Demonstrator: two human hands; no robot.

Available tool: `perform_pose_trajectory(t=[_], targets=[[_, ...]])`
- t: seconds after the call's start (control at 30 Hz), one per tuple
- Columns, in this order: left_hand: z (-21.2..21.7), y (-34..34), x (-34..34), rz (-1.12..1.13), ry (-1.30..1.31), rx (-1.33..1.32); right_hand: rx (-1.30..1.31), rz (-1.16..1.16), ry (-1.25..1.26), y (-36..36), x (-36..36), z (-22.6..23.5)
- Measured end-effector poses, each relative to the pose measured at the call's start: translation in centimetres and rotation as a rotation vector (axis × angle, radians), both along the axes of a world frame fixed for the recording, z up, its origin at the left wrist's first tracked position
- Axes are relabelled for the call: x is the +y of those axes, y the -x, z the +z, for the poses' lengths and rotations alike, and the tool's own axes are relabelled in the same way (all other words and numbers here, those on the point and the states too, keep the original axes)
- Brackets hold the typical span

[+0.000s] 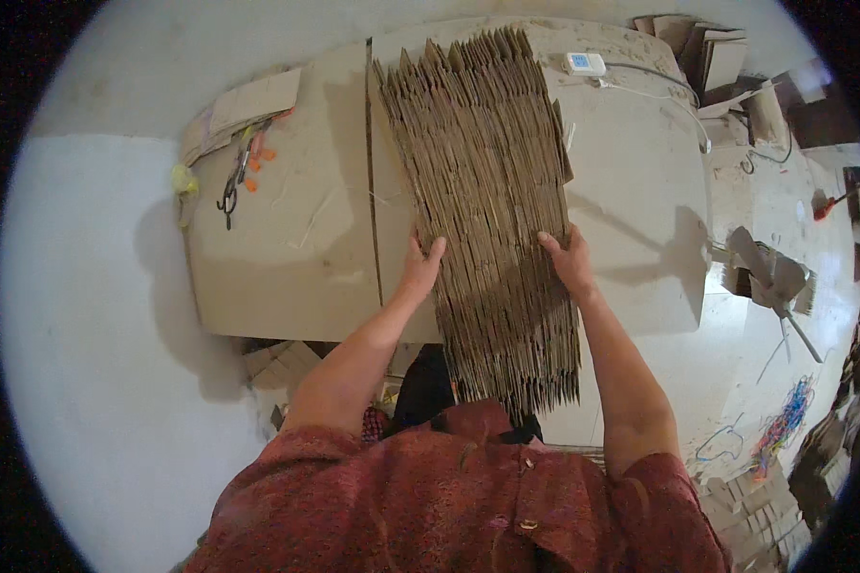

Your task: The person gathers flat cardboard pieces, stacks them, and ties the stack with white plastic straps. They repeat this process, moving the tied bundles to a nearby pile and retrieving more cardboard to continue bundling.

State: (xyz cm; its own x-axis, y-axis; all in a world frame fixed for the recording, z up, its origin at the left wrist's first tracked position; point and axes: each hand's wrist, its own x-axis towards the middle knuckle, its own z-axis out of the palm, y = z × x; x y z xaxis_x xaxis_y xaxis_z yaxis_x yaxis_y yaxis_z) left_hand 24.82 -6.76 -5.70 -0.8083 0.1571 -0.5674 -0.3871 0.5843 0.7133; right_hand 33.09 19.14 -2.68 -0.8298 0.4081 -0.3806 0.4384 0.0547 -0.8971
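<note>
A long, thick bundle of brown cardboard sheets (492,191) stands edge-up, packed side by side, reaching from the far part of the table past its near edge toward my body. My left hand (422,267) presses against the bundle's left side, thumb on top. On the opposite side my right hand (570,263) grips it the same way, thumb over the upper edges. The fingers of both hands are partly hidden behind the cardboard. The sheets' far ends look jagged and uneven.
Scissors (229,191) lie at the table's left beside orange bits and flat cardboard pieces (258,100). A white device (585,64) with a cable sits at the far right. Further right are a bundle of coloured strings (785,420) and a stand-like tool (774,272). A dark seam crosses the table (287,277).
</note>
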Motion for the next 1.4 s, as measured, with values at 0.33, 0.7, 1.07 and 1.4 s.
perform_pose_trajectory(t=[0.33, 0.7, 1.07, 1.4], targets=[[2.2, 3.9, -6.1, 0.186, -0.543, -0.4, 0.068, -0.13, 0.384, 1.8, -4.0, 0.6], [3.3, 4.0, -3.9, 0.284, -0.641, -0.441, 0.006, -0.11, 0.449, 0.9, -4.1, 2.8], [22.0, 4.8, -0.1, 0.085, -1.068, 0.152, 0.371, -0.115, 0.498, 1.3, -1.5, 21.6], [17.6, 4.7, -2.7, -0.059, -0.674, 0.215, 0.602, -0.291, 0.71, -1.1, 2.4, 9.4]])
